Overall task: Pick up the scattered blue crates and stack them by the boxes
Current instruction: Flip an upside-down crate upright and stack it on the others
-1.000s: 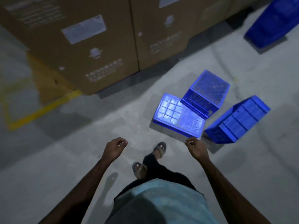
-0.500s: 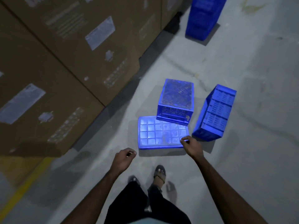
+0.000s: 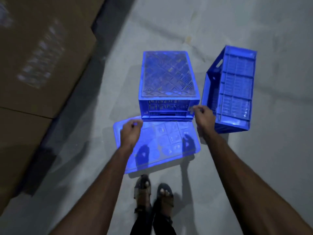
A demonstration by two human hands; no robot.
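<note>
Three blue crates lie on the concrete floor in front of me. An upside-down crate (image 3: 166,77) sits in the middle, its lattice bottom facing up. A flat ribbed blue crate (image 3: 169,143) lies in front of it, by my feet. A third crate (image 3: 237,89) rests on its side to the right. My left hand (image 3: 131,133) hovers above the flat crate's left part, fingers curled, holding nothing. My right hand (image 3: 202,117) is at the near right corner of the upside-down crate, fingers curled; whether it touches the crate is unclear.
Large brown cardboard boxes (image 3: 39,53) line the left side, with a dark gap along their base. My sandalled feet (image 3: 153,192) stand just behind the flat crate. Bare concrete floor (image 3: 254,167) stretches to the right and beyond the crates.
I have stepped closer and turned toward the crates. Both hands have reached forward, from beside my legs to above the flat crate and the upside-down crate's near edge.
</note>
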